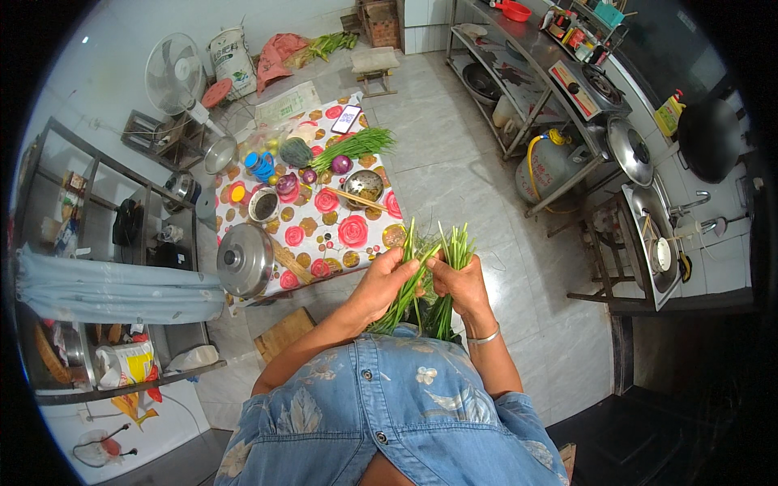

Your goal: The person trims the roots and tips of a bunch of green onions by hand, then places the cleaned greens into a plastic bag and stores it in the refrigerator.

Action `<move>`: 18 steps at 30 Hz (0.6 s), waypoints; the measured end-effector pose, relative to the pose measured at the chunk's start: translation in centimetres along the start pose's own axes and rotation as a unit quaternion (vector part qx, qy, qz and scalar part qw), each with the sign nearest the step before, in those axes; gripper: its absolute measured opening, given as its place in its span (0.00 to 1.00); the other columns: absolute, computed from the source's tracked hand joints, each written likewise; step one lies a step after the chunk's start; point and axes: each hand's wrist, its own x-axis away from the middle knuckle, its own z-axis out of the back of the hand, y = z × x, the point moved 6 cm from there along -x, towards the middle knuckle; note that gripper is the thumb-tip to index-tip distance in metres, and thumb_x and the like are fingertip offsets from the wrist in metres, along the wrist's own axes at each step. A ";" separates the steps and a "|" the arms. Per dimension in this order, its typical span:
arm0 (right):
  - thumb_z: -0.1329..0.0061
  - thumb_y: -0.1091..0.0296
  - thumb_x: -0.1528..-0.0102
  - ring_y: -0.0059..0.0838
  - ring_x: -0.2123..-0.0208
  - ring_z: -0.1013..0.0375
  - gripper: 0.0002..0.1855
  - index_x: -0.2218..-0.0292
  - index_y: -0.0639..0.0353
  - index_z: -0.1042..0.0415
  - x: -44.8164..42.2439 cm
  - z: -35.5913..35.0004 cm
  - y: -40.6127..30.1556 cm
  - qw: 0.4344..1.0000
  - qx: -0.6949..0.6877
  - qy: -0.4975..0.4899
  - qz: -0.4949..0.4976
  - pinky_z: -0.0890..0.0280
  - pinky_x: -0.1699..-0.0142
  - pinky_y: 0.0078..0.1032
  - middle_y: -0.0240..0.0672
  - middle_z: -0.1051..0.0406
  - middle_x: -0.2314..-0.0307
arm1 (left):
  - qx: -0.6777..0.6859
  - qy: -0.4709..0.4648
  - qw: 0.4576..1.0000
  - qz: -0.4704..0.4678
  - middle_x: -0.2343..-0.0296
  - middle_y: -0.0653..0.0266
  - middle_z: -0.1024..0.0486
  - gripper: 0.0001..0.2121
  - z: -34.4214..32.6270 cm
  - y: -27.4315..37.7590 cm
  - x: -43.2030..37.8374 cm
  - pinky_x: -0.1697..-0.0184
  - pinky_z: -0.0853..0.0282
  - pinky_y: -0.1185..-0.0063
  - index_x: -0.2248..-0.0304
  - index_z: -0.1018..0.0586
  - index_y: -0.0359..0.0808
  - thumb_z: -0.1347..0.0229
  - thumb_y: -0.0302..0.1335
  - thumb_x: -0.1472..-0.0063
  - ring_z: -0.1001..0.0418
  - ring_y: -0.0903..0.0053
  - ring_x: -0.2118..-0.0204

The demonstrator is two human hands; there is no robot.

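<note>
Close in front of my body, my left hand is closed on a bunch of thin green stalks, perhaps garlic chives. My right hand grips a second bunch of the same stalks, its cut-looking ends pointing up and away from me. The fingertips of both hands almost meet between the bunches, near one stalk that slants across. Loose thin greens show behind and below the hands. A further bunch of green stalks lies on the table beside a purple onion.
The flowered tablecloth carries a lidded metal pot, a steel bowl with chopsticks, a dark green squash and a phone. A wooden stool stands left; a gas stove and sink are at right.
</note>
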 end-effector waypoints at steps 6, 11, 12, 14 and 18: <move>0.54 0.77 0.52 0.15 0.91 0.47 0.05 0.77 0.65 0.35 0.0 0.2 -0.3 0.999 0.027 -0.036 -0.005 0.52 0.86 0.16 0.26 0.42 0.90 | -0.071 -0.028 0.997 0.008 0.71 0.70 0.31 0.10 0.3 0.1 0.1 0.72 0.32 0.83 0.61 0.31 0.33 0.51 0.24 0.44 0.34 0.86 0.71; 0.57 0.81 0.55 0.16 0.91 0.48 0.01 0.78 0.66 0.35 0.2 0.7 -0.6 0.998 0.008 -0.056 -0.013 0.53 0.86 0.17 0.29 0.43 0.91 | -0.058 -0.039 0.997 0.044 0.69 0.69 0.30 0.10 0.4 0.2 0.4 0.67 0.34 0.84 0.62 0.31 0.32 0.51 0.22 0.45 0.33 0.86 0.67; 0.58 0.81 0.56 0.16 0.92 0.48 0.01 0.78 0.66 0.35 0.3 0.9 -0.5 0.998 -0.002 -0.055 -0.019 0.53 0.86 0.17 0.29 0.43 0.91 | -0.066 -0.041 0.997 0.026 0.70 0.70 0.31 0.09 0.4 0.2 0.3 0.67 0.35 0.85 0.63 0.31 0.32 0.51 0.22 0.46 0.34 0.87 0.68; 0.60 0.82 0.57 0.16 0.91 0.48 0.02 0.77 0.66 0.35 0.3 1.3 -0.6 0.998 -0.042 -0.042 -0.025 0.53 0.86 0.18 0.29 0.43 0.91 | -0.081 -0.045 0.996 -0.012 0.72 0.71 0.31 0.08 0.4 0.3 0.2 0.68 0.37 0.87 0.65 0.30 0.31 0.50 0.21 0.46 0.35 0.89 0.71; 0.58 0.81 0.56 0.16 0.91 0.49 0.03 0.75 0.63 0.36 0.4 2.2 -0.5 0.994 -0.104 -0.011 -0.029 0.54 0.86 0.18 0.27 0.44 0.90 | -0.073 -0.065 0.995 0.006 0.71 0.72 0.31 0.09 0.2 0.0 0.4 0.65 0.39 0.87 0.65 0.30 0.31 0.49 0.20 0.47 0.36 0.89 0.69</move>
